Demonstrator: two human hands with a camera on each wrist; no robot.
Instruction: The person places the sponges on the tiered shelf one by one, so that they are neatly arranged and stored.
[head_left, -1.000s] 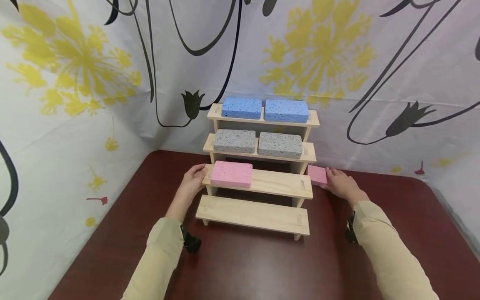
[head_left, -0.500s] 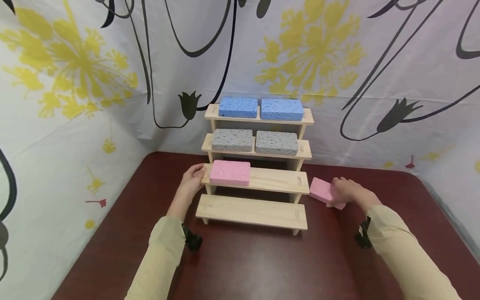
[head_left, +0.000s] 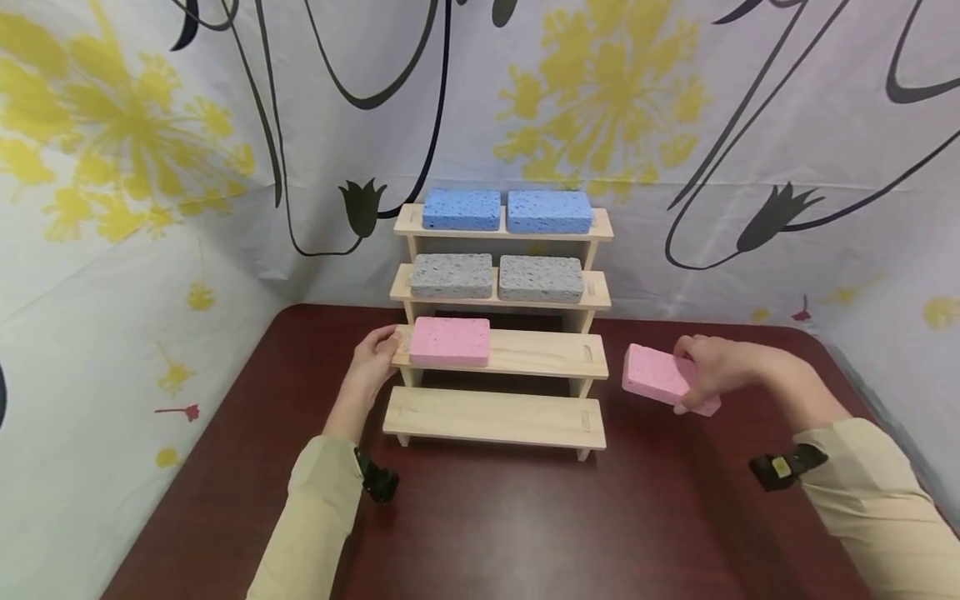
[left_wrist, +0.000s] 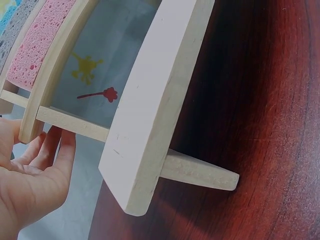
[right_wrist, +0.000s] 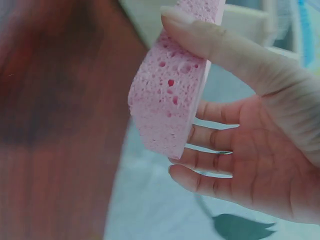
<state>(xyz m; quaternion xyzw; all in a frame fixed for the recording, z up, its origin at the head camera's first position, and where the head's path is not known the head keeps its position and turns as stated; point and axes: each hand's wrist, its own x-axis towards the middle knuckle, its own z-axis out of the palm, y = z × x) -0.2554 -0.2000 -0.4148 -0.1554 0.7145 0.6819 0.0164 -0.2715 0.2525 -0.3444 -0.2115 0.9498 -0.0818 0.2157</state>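
My right hand (head_left: 722,367) holds a pink sponge (head_left: 654,373) to the right of the wooden tiered rack (head_left: 495,417), thumb on the near side. In the right wrist view the thumb presses the sponge's porous edge (right_wrist: 162,95) while the fingers lie behind it. At the rack's left side, my left hand (head_left: 372,360) grips the end of the second tier from the bottom; in the left wrist view its fingers (left_wrist: 62,155) reach behind the wooden side strut (left_wrist: 75,124). Another pink sponge (head_left: 450,342) lies at the left of that tier.
Two grey sponges (head_left: 452,276) sit side by side on the third tier, and two blue sponges (head_left: 461,210) on the top one. The bottom tier is bare wood. The rack stands on a dark red-brown table (head_left: 480,525), before a patterned cloth (head_left: 585,108).
My right hand has drawn the pink sponge away from beside the rack, to the right and toward me, and tilted it. The left hand stays at the rack's end. The view has shifted slightly.
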